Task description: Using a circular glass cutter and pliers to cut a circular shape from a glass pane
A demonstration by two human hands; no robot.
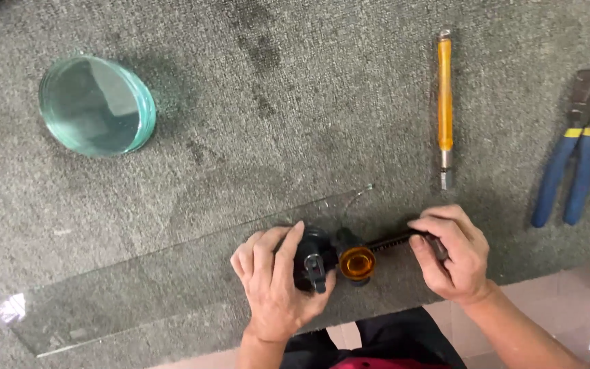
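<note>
A long clear glass strip (172,280) lies slanted on the grey carpeted table. On its right end sits a black circle-cutting tool with an amber knob (358,264). My left hand (274,287) presses down on the tool's black suction base (314,258). My right hand (448,251) grips the far end of the tool's dark ruled bar (390,240), fingers curled over it.
A stack of round glass discs (97,104) rests at the upper left. A yellow-handled glass cutter (444,102) lies upright at the upper right, with blue-handled pliers (573,150) beside it. The table edge (513,277) runs near my body, tiled floor below.
</note>
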